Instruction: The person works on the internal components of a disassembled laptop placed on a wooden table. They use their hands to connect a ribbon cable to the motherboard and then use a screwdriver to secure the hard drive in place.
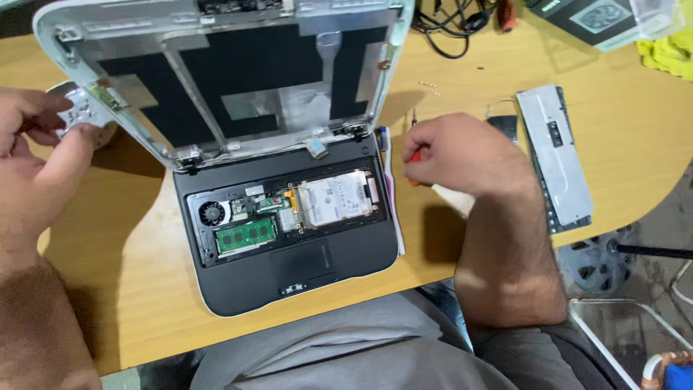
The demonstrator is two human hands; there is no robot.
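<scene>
Grey cloth over my lap [346, 347] sits closest, just under the table's [115, 289] near edge. Above it on the table I see the opened laptop [289, 217], keyboard off, its green memory board [247, 235] and silver drive [336, 198] bare. Left of the laptop's raised lid [238, 72], my left hand [36, 152] pinches a small grey plastic piece [76, 108] between thumb and fingers. Right of the laptop, my right hand [455, 155] is closed around an orange-handled screwdriver [413, 148]. Further right lies the removed keyboard [552, 159], face down
</scene>
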